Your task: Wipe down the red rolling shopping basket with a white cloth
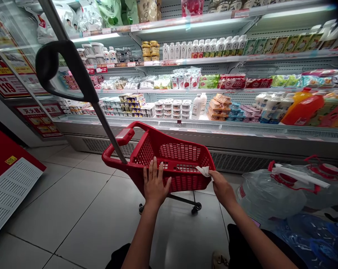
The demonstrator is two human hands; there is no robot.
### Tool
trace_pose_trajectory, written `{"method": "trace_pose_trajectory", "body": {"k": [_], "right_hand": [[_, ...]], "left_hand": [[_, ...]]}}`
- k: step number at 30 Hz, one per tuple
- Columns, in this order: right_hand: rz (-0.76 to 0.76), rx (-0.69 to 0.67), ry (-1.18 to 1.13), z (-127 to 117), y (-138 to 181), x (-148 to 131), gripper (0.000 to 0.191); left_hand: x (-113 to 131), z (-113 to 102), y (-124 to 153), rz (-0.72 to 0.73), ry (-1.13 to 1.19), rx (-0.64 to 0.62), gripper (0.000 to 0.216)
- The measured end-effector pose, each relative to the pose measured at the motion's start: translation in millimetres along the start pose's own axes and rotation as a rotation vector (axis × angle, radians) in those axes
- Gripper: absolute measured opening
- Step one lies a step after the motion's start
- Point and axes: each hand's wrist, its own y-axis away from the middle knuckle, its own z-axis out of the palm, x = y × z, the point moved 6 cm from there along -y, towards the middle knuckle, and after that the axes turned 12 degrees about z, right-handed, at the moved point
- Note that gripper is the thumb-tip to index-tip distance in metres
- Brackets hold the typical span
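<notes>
A red plastic shopping cart [183,183] on black casters stands in front of me, its perforated basket facing up. My left hand [155,183] lies flat against the near side of the basket, fingers spread and pointing up. At the basket's right end, my right hand [223,188] pinches a white tissue [204,171] over the rim. Part of the tissue is hidden behind the fingers. A tall dark pole with a black loop handle [76,71] rises from the cart's left side.
Behind the cart runs a refrigerated display [270,132] with shelves of yogurt cups, bottles and packets. Large clear water jugs [270,192] and blue-tinted bottles [312,235] stand on the right. A red and white unit [12,186] is at the left on the tiled floor [82,209].
</notes>
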Motion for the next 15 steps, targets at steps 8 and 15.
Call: {"method": "trace_pose_trajectory", "body": {"k": [8,15], "right_hand": [[-0.178,0.023,0.073,11.5,18.7,-75.2,0.069],[-0.350,-0.051,0.014,32.7,19.6,-129.9,0.066]], "left_hand": [[31.5,21.0,8.4,0.082,0.078,-0.044,0.078],[33.6,33.0,11.6,0.105,0.092,-0.089,0.075]]}}
